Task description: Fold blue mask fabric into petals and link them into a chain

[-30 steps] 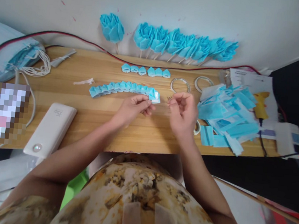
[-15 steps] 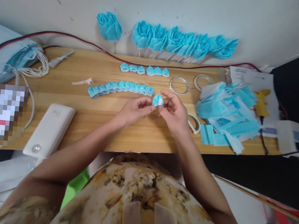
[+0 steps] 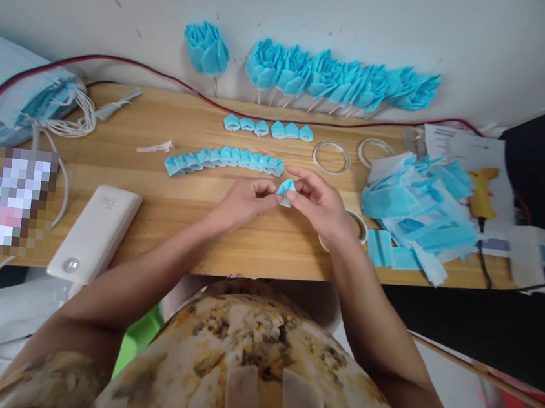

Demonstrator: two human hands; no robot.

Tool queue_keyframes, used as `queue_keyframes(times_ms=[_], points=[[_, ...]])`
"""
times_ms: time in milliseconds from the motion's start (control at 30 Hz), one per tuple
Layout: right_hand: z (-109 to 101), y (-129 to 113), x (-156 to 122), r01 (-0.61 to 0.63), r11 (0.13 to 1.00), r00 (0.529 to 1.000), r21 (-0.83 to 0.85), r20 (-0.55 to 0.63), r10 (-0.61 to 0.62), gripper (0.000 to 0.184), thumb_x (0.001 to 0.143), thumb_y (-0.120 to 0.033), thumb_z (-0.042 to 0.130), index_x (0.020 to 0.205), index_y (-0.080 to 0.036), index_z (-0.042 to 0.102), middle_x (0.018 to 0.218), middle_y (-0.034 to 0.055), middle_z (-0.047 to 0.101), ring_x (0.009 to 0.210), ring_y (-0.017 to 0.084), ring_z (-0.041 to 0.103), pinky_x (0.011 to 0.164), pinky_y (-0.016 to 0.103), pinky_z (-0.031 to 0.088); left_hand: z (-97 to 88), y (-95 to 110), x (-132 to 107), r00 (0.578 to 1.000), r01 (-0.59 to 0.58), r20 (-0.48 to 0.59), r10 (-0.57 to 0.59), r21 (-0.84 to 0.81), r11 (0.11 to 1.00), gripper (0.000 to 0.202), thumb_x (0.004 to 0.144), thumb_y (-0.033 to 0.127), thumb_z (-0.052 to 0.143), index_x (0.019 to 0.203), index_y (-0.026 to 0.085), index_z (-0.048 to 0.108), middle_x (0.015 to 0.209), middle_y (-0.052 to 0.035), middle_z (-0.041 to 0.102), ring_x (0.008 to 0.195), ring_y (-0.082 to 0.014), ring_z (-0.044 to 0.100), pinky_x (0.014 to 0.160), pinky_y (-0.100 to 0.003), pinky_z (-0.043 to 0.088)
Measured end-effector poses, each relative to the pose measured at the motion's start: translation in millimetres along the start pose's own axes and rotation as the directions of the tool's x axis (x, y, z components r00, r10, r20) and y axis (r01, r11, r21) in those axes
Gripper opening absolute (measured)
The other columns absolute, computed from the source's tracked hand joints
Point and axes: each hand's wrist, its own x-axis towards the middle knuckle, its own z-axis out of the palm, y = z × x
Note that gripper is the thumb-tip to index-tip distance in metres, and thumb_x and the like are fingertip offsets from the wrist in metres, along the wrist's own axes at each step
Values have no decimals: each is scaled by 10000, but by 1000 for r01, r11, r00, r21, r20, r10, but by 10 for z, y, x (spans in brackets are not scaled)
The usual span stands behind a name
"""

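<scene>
Petal (image 3: 287,190) of light-blue sheet, folded small and peaked, pinched in the grip of left hand (image 3: 246,200) and right hand (image 3: 320,201), just nearer than the right end of the curved row of petals (image 3: 223,157) on the bench (image 3: 169,206). Beyond that row, six more petals (image 3: 261,127), then blue flowers on sticks (image 3: 322,74); right of it, tape rolls (image 3: 329,172), one partly hidden by right wrist (image 3: 339,238), and a heap of blue strips (image 3: 416,206).

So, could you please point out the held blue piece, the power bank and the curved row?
Blue piece (image 3: 287,185): head view, its upper part.
Power bank (image 3: 95,231): head view, its top face.
Curved row (image 3: 226,156): head view, its middle.
</scene>
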Motion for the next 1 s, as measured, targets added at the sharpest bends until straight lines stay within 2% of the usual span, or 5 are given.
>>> queue_keyframes(times_ms=[233,400,600,867,1000], points=[[-66,-9,162,85,990,995,-116,62,-78,523,788,-293,778,1299,-232,686,744,-66,550,646,103,481,616,261,418,11,-4,28,1000,-22,2,22,-27,999,200,885,350,637,795,174,602,685,28,559,613,-96,478,625,-256,390],[-43,79,156,70,996,997,-59,41,-67,477,823,-385,795,1276,-259,715,766,-49,577,677,120,528,636,271,448,-7,2,35,995,-92,-24,92,12,996,214,856,380,656,809,174,625,699,30,561,626,-96,459,627,-252,379],[-63,129,129,74,997,997,-2,-6,-74,435,882,-574,763,1205,-282,771,837,-12,687,744,145,617,715,304,524,22,-15,12,1000,-26,0,26,116,993,208,836,361,653,765,165,648,663,38,531,616,-95,408,605,-255,310],[-56,134,105,46,998,997,-52,-66,-50,341,873,-458,793,1141,-246,799,755,-18,716,644,128,616,621,283,511,55,-61,18,996,-68,62,61,130,989,241,852,378,665,738,168,638,695,24,575,654,-102,451,628,-251,332],[-52,143,102,57,998,991,-5,-119,-57,344,918,-532,740,1117,-258,802,768,-12,706,634,135,633,620,305,556,32,-50,41,998,-54,-31,56,58,997,209,841,359,668,766,165,644,698,27,570,640,-94,438,627,-252,335]])
